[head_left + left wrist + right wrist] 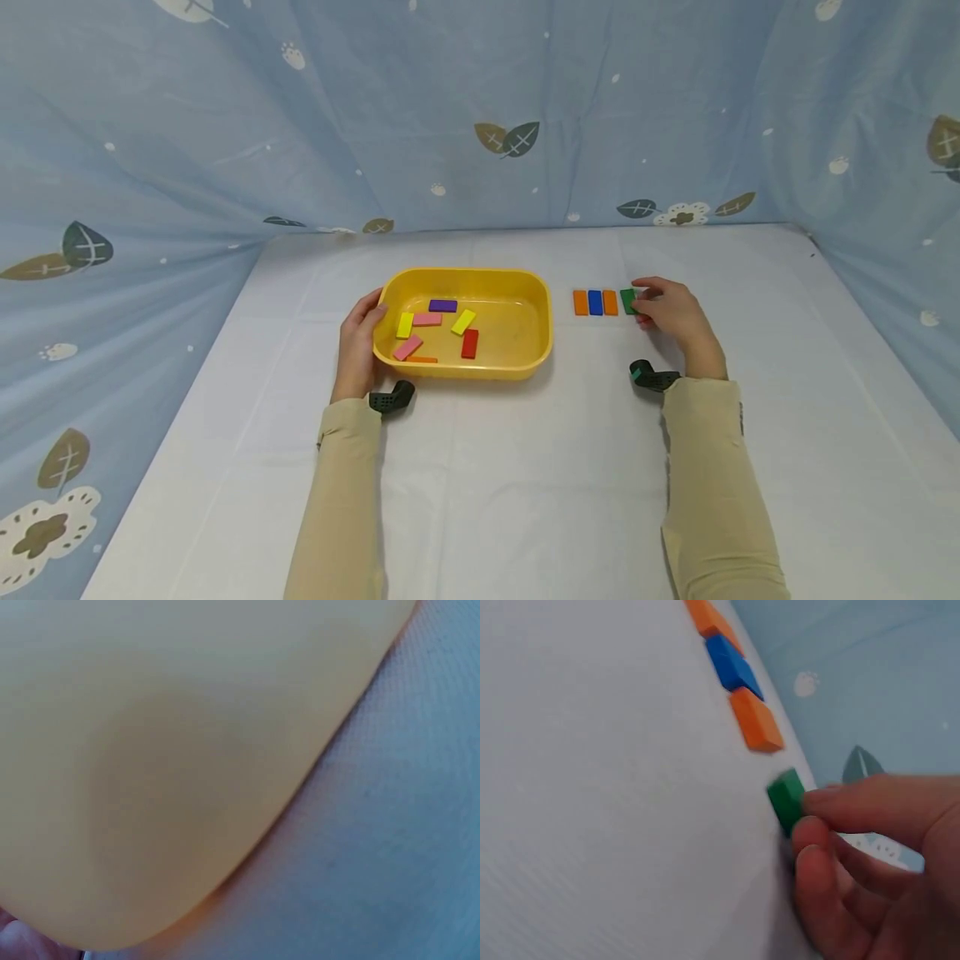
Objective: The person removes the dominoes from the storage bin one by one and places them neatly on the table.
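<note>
My left hand (356, 348) grips the left end of a yellow plastic basin (465, 372), thumb over the rim. The basin's wall (187, 787) fills most of the left wrist view, with a bit of finger in the lower corner. Between thumb and fingers, my right hand (675, 317) pinches a green block (784, 796), close over the white cloth. Left of it stand an orange block (611, 302), a blue block (596, 302) and another orange block (581, 302) in a row. A small gap separates the green block from that row.
Inside the basin lie several loose blocks, among them a purple block (443, 306), a red block (469, 343) and a pink block (427, 319). A white cloth (517, 483) covers the table. Blue patterned curtain (420, 108) hangs behind and at both sides.
</note>
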The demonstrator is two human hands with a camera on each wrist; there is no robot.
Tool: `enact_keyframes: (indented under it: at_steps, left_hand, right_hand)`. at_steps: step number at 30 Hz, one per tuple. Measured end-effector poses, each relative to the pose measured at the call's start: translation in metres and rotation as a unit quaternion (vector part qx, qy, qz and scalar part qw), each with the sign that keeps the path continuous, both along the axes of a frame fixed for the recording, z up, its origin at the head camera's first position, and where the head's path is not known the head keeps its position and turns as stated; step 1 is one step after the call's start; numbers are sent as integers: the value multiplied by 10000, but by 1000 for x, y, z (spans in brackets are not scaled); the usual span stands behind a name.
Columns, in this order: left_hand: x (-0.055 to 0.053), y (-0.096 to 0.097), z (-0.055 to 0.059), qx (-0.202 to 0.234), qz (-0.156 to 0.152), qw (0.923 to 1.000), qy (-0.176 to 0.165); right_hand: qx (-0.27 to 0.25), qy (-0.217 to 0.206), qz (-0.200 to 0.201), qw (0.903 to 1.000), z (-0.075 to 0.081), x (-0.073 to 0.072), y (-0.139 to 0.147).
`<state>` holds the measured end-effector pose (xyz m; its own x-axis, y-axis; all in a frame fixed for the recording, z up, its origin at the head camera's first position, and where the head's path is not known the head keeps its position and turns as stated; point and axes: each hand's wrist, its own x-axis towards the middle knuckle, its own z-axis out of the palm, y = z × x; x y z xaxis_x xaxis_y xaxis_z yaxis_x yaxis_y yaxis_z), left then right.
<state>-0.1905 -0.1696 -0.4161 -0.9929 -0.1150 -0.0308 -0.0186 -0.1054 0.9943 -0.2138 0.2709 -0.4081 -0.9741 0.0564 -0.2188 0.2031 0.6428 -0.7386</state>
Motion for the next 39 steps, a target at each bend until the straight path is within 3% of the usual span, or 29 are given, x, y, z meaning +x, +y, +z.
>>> enact_keyframes:
  at_steps: [9,16,30,39]
  left_hand:
    - [-2,0,-7,-97,107,9998,-105]
    - [-2,-1,-6,2,62,9999,-90]
    - [-2,-2,-6,31,39,9999,-131]
    - [-2,0,-7,51,41,9999,-77]
  right_hand:
    - [474,-366,459,9972,4,1,2]
    - [614,-302,863,9939,5,-1,3]
    - [634,-172,913,9937,0,0,1]
    - [454,-376,831,9948,8,8,4]
